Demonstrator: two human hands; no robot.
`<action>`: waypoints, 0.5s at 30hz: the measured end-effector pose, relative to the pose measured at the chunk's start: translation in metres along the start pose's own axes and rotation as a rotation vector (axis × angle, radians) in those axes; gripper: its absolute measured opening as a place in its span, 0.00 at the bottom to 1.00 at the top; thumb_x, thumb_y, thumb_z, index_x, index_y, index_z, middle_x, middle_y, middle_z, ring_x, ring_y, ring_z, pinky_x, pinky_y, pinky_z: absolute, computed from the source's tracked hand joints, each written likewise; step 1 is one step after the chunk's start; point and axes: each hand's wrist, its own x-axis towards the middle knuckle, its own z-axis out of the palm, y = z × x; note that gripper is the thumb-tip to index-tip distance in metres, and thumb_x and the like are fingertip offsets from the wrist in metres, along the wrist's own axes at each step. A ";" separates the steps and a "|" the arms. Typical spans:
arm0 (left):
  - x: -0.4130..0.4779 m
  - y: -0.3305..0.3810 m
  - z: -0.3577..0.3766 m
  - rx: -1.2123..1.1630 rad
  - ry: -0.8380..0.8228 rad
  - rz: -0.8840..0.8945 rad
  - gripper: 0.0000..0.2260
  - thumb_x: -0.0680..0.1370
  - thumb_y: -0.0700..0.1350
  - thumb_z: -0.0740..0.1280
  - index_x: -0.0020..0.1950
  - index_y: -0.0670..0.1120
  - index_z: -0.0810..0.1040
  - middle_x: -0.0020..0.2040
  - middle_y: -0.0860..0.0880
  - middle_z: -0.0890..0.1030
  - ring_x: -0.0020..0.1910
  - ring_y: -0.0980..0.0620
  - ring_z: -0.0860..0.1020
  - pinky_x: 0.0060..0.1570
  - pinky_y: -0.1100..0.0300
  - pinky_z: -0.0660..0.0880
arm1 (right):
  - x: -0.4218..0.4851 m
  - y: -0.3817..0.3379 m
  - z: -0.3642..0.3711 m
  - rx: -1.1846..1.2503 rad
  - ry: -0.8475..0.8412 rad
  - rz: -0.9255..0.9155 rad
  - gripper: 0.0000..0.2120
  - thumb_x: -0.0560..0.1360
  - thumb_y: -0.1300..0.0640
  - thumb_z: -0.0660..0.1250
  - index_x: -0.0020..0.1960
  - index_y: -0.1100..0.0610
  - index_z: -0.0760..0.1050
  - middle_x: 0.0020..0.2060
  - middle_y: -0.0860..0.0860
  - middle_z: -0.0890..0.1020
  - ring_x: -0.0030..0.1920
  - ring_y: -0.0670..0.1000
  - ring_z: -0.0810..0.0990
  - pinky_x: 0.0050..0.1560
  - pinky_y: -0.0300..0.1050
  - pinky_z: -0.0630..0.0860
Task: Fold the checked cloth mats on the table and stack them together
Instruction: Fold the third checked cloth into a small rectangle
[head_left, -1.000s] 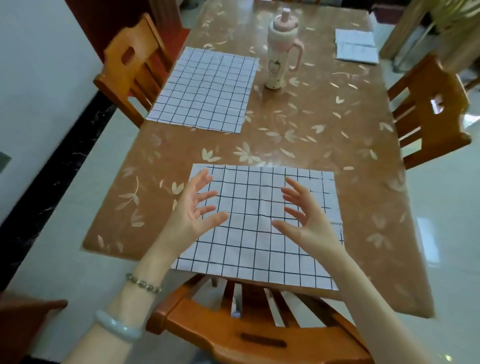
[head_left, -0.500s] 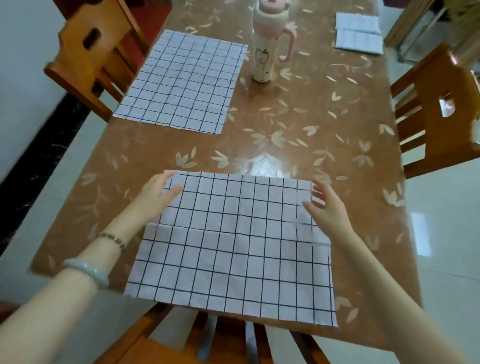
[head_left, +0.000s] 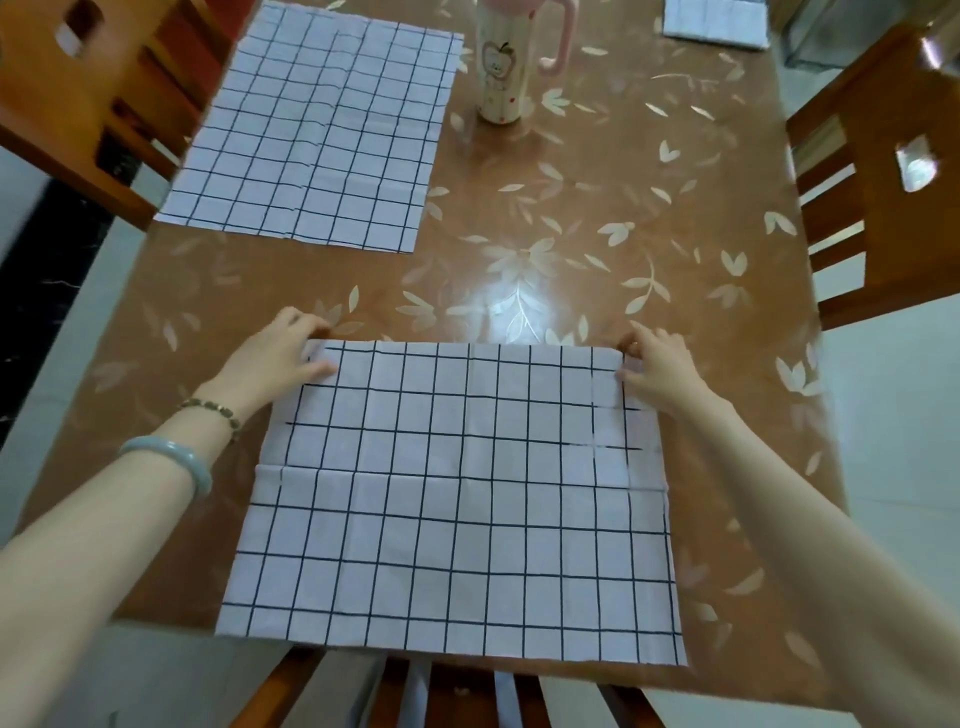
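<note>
- Gripping the far corners of the near mat (head_left: 457, 499), both hands are closed on the cloth. The left hand (head_left: 280, 358) pinches the far left corner, thumb on top and fingers curled over the edge. The right hand (head_left: 657, 369) pinches the far right corner in much the same way.
- The near mat lies spread flat on the table (head_left: 571, 218) right in front of the person, its near edge at the table's edge. No fold shows in it yet; judging by the grip, the far edge is about to be brought toward the near one.
- It is thin white cloth with a dark grid, marked by crease lines across its middle and along its length, which should guide the folds.
- A second mat (head_left: 317, 135) lies flat at the far left of the table, well apart from the first.
- At the far right sits a small folded pile (head_left: 714, 21) in the same check, probably mats already done.
- By that reading, two mats remain to fold and stack.
- A cup (head_left: 501, 67) with a pink handle stands between the second mat and the pile.
</note>
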 end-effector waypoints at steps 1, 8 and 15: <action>0.001 0.000 0.000 -0.015 -0.008 -0.008 0.20 0.75 0.51 0.70 0.63 0.47 0.72 0.58 0.50 0.72 0.56 0.48 0.74 0.51 0.52 0.73 | 0.003 0.000 -0.001 -0.015 -0.016 -0.004 0.14 0.72 0.59 0.66 0.56 0.59 0.72 0.48 0.54 0.75 0.53 0.60 0.71 0.50 0.50 0.64; 0.012 -0.002 -0.014 -0.139 0.094 -0.008 0.05 0.77 0.46 0.68 0.45 0.44 0.78 0.47 0.47 0.78 0.49 0.46 0.75 0.46 0.53 0.70 | 0.012 0.000 -0.017 0.073 -0.030 0.083 0.11 0.73 0.61 0.65 0.53 0.65 0.76 0.51 0.61 0.79 0.56 0.62 0.74 0.49 0.50 0.69; -0.003 0.018 -0.057 -0.268 0.324 0.046 0.05 0.76 0.46 0.70 0.46 0.44 0.81 0.43 0.49 0.80 0.46 0.52 0.76 0.46 0.58 0.70 | -0.017 -0.012 -0.053 0.358 0.364 0.085 0.03 0.73 0.62 0.67 0.46 0.60 0.78 0.39 0.53 0.80 0.42 0.53 0.76 0.41 0.41 0.67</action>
